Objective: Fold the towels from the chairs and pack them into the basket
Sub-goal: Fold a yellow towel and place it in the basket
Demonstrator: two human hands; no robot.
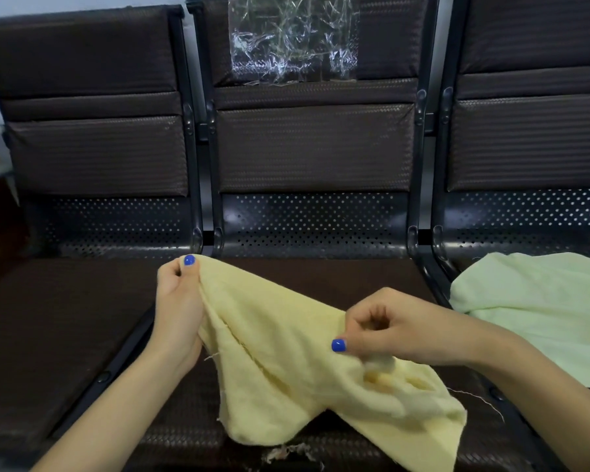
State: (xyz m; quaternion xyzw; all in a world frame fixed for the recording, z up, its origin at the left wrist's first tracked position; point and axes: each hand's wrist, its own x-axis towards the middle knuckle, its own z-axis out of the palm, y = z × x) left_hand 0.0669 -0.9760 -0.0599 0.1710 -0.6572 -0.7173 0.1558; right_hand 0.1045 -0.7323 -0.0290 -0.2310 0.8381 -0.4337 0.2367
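A pale yellow towel hangs crumpled above the middle chair seat, held up between both hands. My left hand pinches its upper corner at the seat's left edge, thumb on top. My right hand grips the towel's other top edge lower and to the right, fingers curled into the cloth. Its lower part droops over the seat's front. A light green towel lies spread on the right chair seat. No basket is in view.
Three dark brown padded chairs stand in a row with black metal frames between them. Crinkled clear plastic is stuck to the middle backrest. The left chair seat holds nothing. Torn padding shows at the middle seat's front edge.
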